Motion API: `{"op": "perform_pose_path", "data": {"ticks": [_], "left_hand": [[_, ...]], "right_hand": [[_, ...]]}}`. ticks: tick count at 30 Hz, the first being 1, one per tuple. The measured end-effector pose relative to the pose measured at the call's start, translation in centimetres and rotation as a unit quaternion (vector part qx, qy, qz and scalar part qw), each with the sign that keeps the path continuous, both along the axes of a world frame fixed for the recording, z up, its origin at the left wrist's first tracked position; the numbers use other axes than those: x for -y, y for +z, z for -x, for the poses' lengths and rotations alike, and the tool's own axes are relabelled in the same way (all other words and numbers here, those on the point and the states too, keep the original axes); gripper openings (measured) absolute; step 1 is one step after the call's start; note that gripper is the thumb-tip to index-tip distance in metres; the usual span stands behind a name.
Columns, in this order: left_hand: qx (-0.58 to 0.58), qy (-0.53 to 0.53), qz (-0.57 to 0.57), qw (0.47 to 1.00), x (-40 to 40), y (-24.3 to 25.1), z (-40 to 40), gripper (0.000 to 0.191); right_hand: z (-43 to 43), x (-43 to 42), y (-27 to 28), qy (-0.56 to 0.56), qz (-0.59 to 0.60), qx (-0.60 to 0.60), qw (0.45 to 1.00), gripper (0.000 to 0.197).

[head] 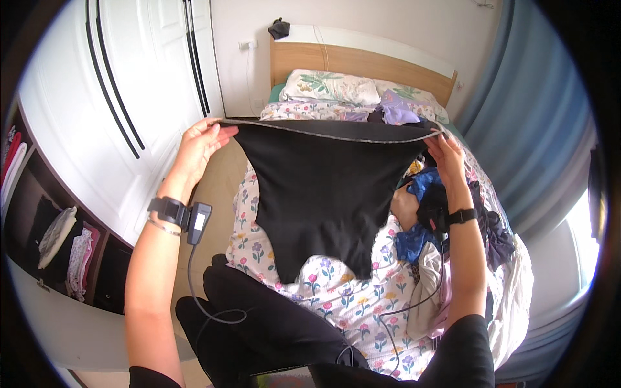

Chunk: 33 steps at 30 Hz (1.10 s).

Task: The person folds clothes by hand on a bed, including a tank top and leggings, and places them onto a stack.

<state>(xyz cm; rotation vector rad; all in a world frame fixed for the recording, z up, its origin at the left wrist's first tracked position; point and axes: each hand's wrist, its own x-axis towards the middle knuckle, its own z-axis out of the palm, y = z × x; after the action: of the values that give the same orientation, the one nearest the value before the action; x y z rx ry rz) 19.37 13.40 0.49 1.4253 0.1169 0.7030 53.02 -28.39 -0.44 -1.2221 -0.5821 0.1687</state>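
A black stretch garment (325, 184), probably shorts or leggings, hangs stretched out above the bed by its grey-edged waistband. My left hand (206, 140) pinches one end of that band, and my right hand (444, 148) grips the other. Below, the garment's two leg-like ends hang over the flowered bedspread (320, 310). Its opening faces upward between my hands, showing the dark inside. A strap with a small device (199, 223) sits on my left wrist. Another black strap (461, 216) circles my right wrist, and cables run down from both.
Crumpled clothes (427, 213) lie heaped along the bed's right side. Pillows (330, 87) rest by the wooden headboard (339, 56). White wardrobe doors (121, 72) and an open shelf with folded clothes (58, 237) stand at left. A blue curtain (529, 106) hangs at right.
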Motion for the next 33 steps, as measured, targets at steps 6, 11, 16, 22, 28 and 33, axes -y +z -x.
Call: {"op": "perform_pose_path", "data": {"ticks": [6, 11, 16, 22, 28, 33], "left_hand": [[-0.154, 0.0, 0.0, 0.988, 2.7, -10.7, 3.7, 0.019], [-0.246, -0.053, 0.069, 0.965, 5.1, -20.2, 6.5, 0.018], [-0.324, -0.109, 0.051, 0.938, 6.3, -22.1, 8.1, 0.017], [-0.285, -0.052, 0.032, 0.956, 7.9, -18.0, 8.7, 0.015], [-0.355, -0.219, -0.015, 0.909, 10.2, -12.4, 14.0, 0.012], [-0.349, -0.284, -0.217, 0.866, 9.0, -14.0, 13.1, 0.014]], "right_hand": [[5.7, 2.9, -8.4, -0.003, 0.074, -0.044, 0.996, 0.036], [7.5, 8.3, -20.8, 0.081, 0.083, -0.195, 0.974, 0.045], [9.6, 8.6, -22.9, 0.074, 0.094, -0.3, 0.947, 0.026], [10.6, 9.0, -19.3, 0.005, 0.114, -0.223, 0.968, 0.019], [14.7, 15.1, -16.2, -0.006, 0.132, -0.201, 0.971, 0.02], [13.8, 17.2, -17.6, 0.065, 0.524, -0.118, 0.841, 0.014]]}}
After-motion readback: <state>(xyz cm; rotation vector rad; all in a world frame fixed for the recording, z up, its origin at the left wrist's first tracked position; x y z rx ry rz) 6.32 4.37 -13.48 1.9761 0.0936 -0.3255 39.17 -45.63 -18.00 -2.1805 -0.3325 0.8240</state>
